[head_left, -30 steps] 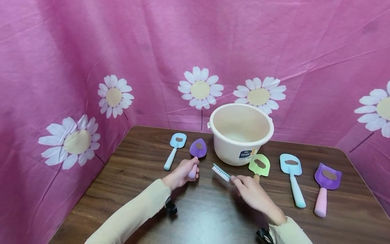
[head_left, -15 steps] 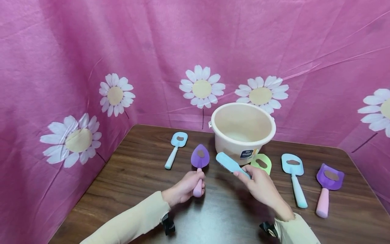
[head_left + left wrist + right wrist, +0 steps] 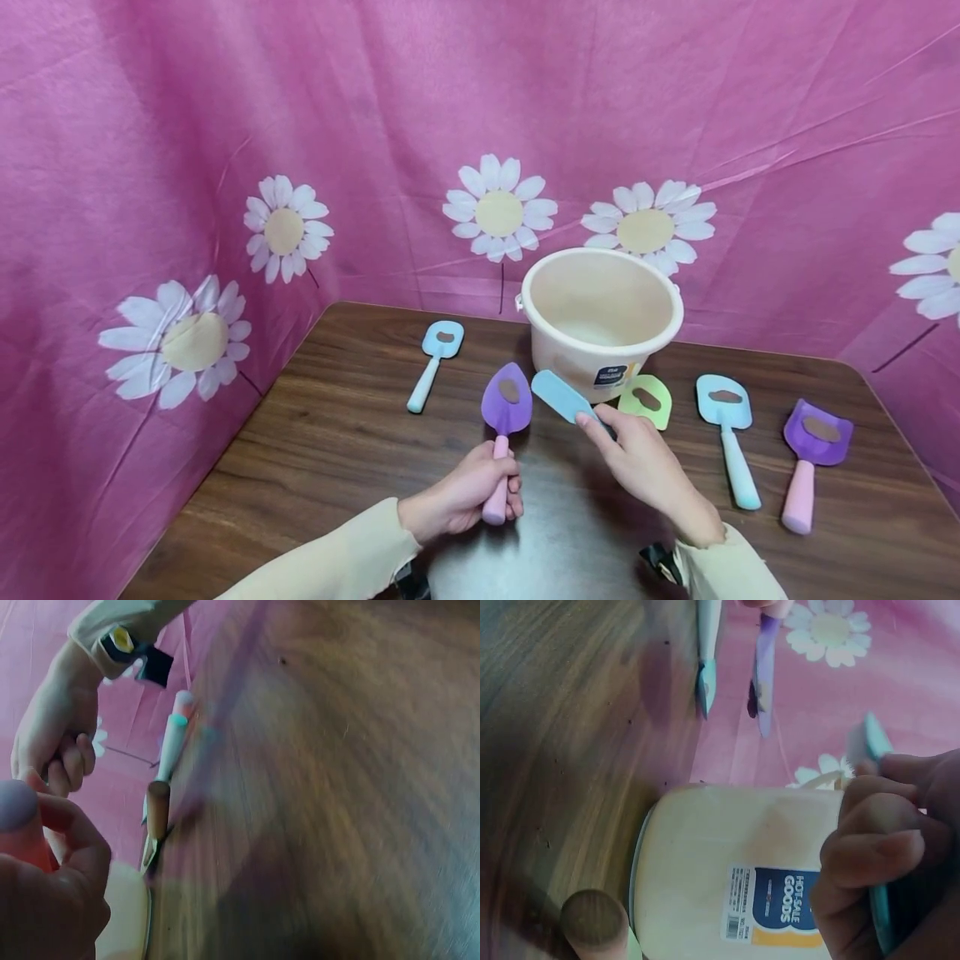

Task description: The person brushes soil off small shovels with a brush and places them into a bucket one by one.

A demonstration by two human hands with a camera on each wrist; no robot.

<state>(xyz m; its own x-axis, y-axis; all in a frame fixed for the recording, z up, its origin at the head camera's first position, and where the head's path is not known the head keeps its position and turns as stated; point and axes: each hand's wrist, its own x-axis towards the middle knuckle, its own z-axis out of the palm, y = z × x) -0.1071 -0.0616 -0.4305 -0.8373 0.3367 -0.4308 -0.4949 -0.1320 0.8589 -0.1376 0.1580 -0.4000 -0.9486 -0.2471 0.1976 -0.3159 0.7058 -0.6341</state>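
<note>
The left hand (image 3: 468,492) had just drawn the purple shovel (image 3: 501,418) towards the near side, its fingers wrapped round the pink handle and the blade held up clear of the table (image 3: 337,467). The right hand (image 3: 648,467) pinched the blue brush (image 3: 566,396), which a second before had shown its bristles and now had its smooth back up. The brush pointed far and left, in front of the white bucket (image 3: 562,362). Shovel and brush stood near each other without touching, so, as I judged it, both were ready in hand but neither was working on the other. The bucket had stayed put, with the green spade (image 3: 643,412) just right of its near side.
</note>
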